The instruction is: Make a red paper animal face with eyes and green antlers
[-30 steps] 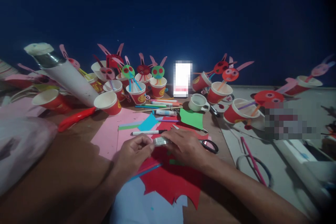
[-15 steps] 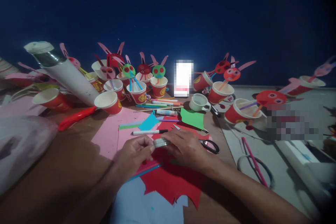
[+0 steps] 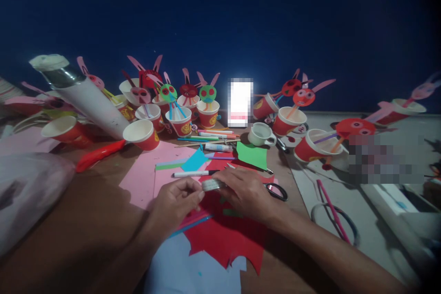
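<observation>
My right hand (image 3: 243,192) is closed round a small roll of clear tape (image 3: 212,185), gripping it from the right above the red paper. At the roll's left edge, the fingers of my left hand (image 3: 181,197) are pinched together against the tape; whether a loose end lies between them is too small to see. Red paper (image 3: 230,239) with cut-out edges lies beneath both hands. A black-capped white marker (image 3: 193,174) rests just beyond my fingers. Scissors (image 3: 277,191) with black handles lie by my right hand, their blades partly hidden.
Several red paper cups (image 3: 208,115) with paper rabbit heads on straws line the back. Beyond my hands are green paper (image 3: 252,155), blue paper (image 3: 195,160), pens and a white mug (image 3: 262,134). A plastic bag (image 3: 31,197) sits at left, a lit screen (image 3: 240,101) behind.
The tape roll has tilted slightly and shows a little more of its side. My left fingers have shifted slightly at its edge; everything else stays put.
</observation>
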### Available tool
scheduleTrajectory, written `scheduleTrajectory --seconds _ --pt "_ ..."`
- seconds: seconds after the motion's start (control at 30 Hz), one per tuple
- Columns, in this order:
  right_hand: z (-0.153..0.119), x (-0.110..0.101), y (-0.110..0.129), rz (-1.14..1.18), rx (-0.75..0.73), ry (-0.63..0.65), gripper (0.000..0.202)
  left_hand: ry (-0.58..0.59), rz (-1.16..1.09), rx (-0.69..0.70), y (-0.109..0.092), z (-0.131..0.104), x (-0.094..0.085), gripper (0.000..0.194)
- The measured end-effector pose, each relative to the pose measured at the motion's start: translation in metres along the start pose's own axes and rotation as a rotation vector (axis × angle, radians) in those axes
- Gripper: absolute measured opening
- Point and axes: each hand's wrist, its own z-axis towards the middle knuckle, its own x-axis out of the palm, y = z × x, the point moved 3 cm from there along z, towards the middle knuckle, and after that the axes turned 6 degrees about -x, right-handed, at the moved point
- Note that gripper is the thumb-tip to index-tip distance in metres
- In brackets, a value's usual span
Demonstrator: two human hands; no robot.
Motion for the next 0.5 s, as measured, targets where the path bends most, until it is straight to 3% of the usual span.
scheduleTrajectory --seconds 0.17,0.3,0.4,0.5 --pt "0.0018 -0.0037 0.0044 -0.039 -0.054 -0.011 0.015 -0.053 0.105 0.028 -0.0057 -0.0019 0.0025 0.015" --pt "0.0004 -0.0027 0.0039 -0.008 -0.054 -0.002 0.015 -0.035 0.057 0.014 -0.0009 0.0018 0.0003 0.012" --pt "-0.0016 0.0 -0.0002 0.095 0.005 0.022 0.016 0.055 -0.102 -0.064 0.0027 0.0039 -0.0003 0.011" --pt "-0.0031 0.0021 -0.003 0.194 0.045 0.069 0.018 0.174 -0.257 -0.093 -0.0006 0.0023 0.0033 0.022"
